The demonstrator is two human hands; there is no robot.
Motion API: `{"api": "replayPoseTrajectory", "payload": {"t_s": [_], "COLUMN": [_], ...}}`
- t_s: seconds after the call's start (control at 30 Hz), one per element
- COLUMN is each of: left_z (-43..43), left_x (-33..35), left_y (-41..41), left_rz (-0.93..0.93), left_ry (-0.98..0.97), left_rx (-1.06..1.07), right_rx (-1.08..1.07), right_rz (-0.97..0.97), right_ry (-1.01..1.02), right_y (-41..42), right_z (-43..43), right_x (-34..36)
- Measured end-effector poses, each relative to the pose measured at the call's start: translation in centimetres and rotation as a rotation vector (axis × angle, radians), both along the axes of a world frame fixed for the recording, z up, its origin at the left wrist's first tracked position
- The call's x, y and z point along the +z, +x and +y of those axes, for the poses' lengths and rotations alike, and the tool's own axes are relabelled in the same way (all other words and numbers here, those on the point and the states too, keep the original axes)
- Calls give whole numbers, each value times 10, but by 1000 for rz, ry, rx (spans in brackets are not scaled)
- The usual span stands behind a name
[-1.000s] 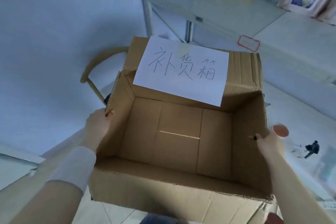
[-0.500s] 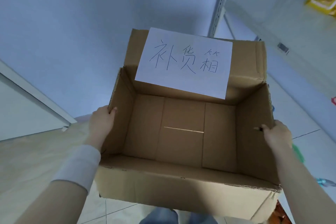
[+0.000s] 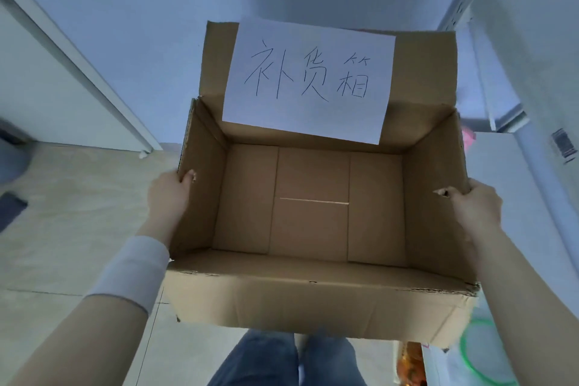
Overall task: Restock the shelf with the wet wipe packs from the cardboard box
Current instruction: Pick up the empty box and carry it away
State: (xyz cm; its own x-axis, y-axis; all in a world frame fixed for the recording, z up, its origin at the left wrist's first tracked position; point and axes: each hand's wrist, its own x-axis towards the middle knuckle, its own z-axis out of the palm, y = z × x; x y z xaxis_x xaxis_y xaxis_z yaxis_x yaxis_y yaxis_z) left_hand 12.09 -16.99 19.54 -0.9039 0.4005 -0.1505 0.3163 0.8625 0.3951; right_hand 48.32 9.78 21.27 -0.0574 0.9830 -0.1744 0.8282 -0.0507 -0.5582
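**One handwritten sign on the box**

Three Chinese characters, 补货箱, are written by hand in dark pen on a white sheet of paper [image 3: 308, 81]. The sheet is fixed on the inner face of the raised rear flap [image 3: 423, 72] of the cardboard box [image 3: 313, 301]. A small striped label [image 3: 564, 147], like a barcode, is seen on the white shelf [image 3: 526, 172] at the right, but it is too blurred to be read.

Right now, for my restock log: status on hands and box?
Left hand, right hand grip cardboard box sides. Interior empty. Nothing blocking.
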Motion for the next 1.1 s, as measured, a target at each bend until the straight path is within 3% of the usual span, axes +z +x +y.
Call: {"api": "replayPoseTrajectory", "payload": {"t_s": [0.43,1.1], "left_z": [81,179], "left_x": [-65,-199], "left_y": [-49,-107], "left_rz": [-119,-151], "left_ry": [-95,-208], "left_rx": [84,106], "right_rx": [16,54], "right_rz": [-76,-206], "right_ry": [-87,-202], "right_y": [-77,-145], "right_z": [102,208], "right_x": [-67,-202]}}
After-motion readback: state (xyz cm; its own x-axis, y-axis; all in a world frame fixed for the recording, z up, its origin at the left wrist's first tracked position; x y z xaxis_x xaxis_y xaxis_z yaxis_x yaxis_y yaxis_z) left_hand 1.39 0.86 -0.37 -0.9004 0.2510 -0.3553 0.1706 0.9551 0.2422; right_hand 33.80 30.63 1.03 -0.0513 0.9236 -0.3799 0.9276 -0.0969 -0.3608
